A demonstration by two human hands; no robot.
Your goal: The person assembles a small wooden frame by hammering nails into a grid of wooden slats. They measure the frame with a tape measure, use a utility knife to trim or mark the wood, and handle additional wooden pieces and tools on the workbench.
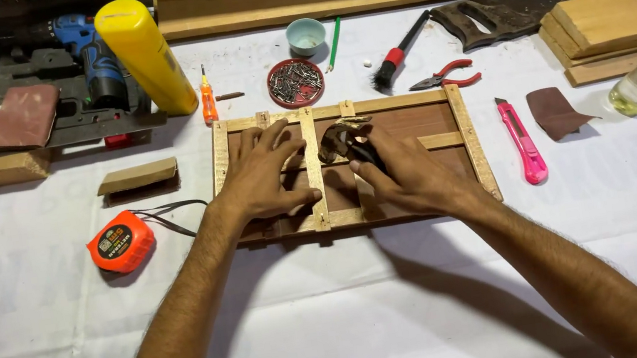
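Wooden frame [467,140] lies flat mid-table under both our hands.
Left hand [261,177] presses spread on its left slats; right hand [407,178] clamps the pincers [340,140] at centre; bare cloth opens toward us.

A flat wooden frame [350,162] of pale strips over a reddish-brown panel lies on the desk. A dark, worn hammer [342,140] rests head-down on its middle crossbar.
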